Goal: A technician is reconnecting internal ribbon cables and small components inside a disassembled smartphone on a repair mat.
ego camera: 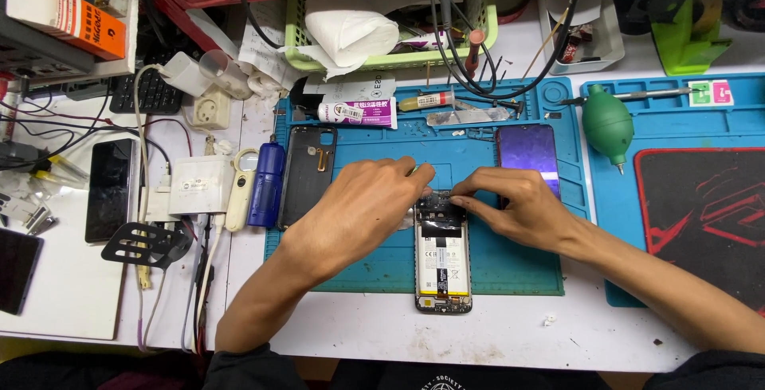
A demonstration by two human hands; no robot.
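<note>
while both hands pinch at the top end of the opened phone [442,258], the left hand [362,203] is curled, fingertips down on the small board section, and the right hand [518,203] has thumb and forefinger nearly closed on the same spot; can't tell whether either actually grips a part or a tool. phone lies back-off, battery showing, on the near edge of the blue mat [510,270], bottom end overhanging onto the white table [358,326]. judgement: work here wants light, steady fingertip pressure, wrists braced on the mat, no prying against the battery. just left of the hands a dark back cover [307,175], then a blue cylinder tool [265,183]. a dark purple screen panel [527,151] sits just beyond the right hand. packages: white tube with purple band label [358,111] at the mat's far edge, small syringe [426,101] beside it, orange-and-white box [68,15] far left on a shelf, green bulb blower [607,125] on the second mat.
</note>
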